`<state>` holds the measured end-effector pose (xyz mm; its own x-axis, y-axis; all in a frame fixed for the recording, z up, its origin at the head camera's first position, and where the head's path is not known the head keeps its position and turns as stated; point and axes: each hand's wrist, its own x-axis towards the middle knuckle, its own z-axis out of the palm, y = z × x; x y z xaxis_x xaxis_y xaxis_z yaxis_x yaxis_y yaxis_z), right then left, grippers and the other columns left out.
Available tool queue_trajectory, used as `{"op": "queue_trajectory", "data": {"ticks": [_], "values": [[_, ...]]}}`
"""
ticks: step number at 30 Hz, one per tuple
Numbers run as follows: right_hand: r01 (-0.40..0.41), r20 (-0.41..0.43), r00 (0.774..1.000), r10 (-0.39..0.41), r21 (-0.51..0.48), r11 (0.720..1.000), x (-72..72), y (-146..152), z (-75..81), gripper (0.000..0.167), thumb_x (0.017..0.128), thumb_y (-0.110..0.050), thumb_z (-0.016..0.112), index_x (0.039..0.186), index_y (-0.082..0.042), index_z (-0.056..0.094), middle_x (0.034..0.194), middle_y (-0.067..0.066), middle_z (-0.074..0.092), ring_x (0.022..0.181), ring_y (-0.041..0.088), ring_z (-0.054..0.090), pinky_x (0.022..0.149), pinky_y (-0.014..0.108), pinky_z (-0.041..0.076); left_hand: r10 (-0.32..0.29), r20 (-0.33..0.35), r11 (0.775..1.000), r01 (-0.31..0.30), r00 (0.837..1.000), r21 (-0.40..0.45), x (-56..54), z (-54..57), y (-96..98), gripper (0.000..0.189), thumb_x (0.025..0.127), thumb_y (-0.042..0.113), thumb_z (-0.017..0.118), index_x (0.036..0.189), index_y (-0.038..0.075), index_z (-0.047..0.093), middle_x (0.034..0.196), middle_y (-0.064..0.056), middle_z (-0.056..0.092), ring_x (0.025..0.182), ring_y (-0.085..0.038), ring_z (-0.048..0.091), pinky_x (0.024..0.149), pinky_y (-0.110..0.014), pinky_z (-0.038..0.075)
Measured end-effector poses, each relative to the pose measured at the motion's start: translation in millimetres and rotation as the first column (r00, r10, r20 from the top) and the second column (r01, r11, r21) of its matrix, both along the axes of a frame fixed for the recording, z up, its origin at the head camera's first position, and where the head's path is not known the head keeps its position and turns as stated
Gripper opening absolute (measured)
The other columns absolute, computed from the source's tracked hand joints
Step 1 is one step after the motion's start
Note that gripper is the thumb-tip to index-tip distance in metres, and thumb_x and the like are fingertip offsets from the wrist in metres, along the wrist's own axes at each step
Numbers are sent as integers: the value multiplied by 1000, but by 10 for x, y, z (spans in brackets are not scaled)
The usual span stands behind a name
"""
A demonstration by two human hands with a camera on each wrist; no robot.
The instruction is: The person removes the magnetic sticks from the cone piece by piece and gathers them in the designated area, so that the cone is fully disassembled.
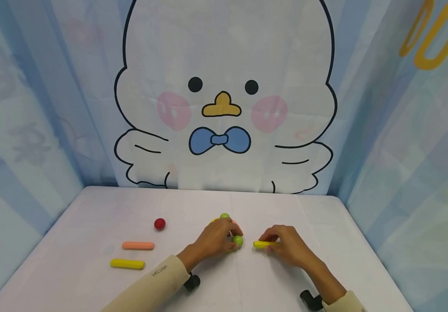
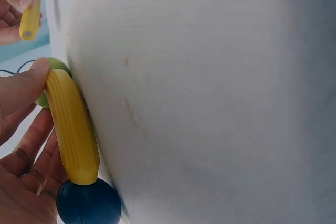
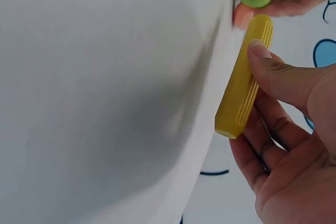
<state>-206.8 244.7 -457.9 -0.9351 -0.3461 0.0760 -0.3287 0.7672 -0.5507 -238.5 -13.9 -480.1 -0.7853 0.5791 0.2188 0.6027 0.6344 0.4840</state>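
My left hand [image 1: 216, 236] pinches a green ball [image 1: 237, 241] between thumb and finger. From that ball a ribbed yellow stick [image 2: 72, 127] runs to a dark blue ball [image 2: 89, 203] in the left wrist view. Beyond the fingers, a second green ball [image 1: 224, 215] shows, and the hand covers most of what lies there. An orange stick [image 3: 242, 17] touches or sits close to the pinched ball. My right hand [image 1: 288, 247] holds another yellow stick [image 3: 244, 80] between thumb and fingers. Its free end points at the green ball, with a gap between them in the head view.
On the table's left part lie a red ball [image 1: 159, 224], an orange stick [image 1: 138, 245] and a yellow stick [image 1: 127, 264], apart from one another. The white tabletop [image 1: 71, 225] meets a curtain [image 1: 224, 169] with a cartoon bird at the back.
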Motion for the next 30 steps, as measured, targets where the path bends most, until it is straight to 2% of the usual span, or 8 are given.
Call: {"op": "queue_trajectory", "data": {"ticks": [12,21,30], "values": [[101,-4,995,-101,11,995,-51,399,-18,24,87,-1,84,103,-20,82,100,-8,76,95,9,67,95,44,60,-1,-4,1000,2,1000,23,8,-5,-17,24,85,14,91,106,16,80,106,4,75,94,-12,71,82,-23,55],[125,-39,992,-124,46,991,-96,669,-65,24,87,-2,84,104,-19,82,103,-6,78,95,12,66,84,29,57,-15,-30,1000,15,999,14,2,-20,-16,24,85,14,91,107,15,80,106,4,75,95,-11,71,82,-22,55],[172,-44,984,-170,59,983,-119,908,-90,22,87,-3,84,106,-15,82,105,0,79,94,16,67,84,32,56,-21,-35,1000,21,999,20,12,-6,-12,25,85,15,91,107,15,80,106,4,75,94,-11,71,82,-21,55]]}}
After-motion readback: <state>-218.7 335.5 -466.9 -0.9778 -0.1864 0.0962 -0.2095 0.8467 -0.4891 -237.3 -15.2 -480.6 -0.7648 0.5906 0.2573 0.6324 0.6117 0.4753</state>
